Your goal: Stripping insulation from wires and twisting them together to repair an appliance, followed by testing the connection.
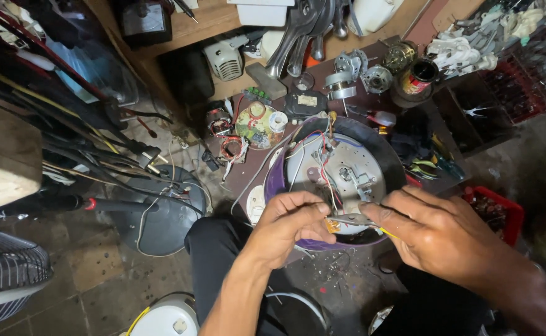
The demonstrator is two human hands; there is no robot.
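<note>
Across the cluttered workshop floor [105,274], dusty concrete is showing between black cables [80,149], a dark fan base [161,218] and a white fan grille [5,280] at the left edge. Behind the work, a low brown bench [372,99] is carrying small motors [372,78], a wire coil [232,148], a can [419,76] and a red-handled screwdriver [375,116]. A red tray [503,214] of small parts is sitting on the floor at the right.

Directly in front of the person, an upturned round appliance [341,180] with a purple body and a metal base plate is lying between the bench and the knees, its white, red and blue wires [323,168] standing exposed.

The left hand [288,227] is curling its fingers [310,208] closed, pinching a small orange part [333,225] at the near rim of the appliance. The right hand [434,233] is gripping thin metal pliers [357,219], with thumb and forefinger clenched around them, and the tip is meeting the orange part. A yellow wire [388,233] is emerging beneath the right thumb. Both hands are hovering over the near edge of the base plate.
</note>
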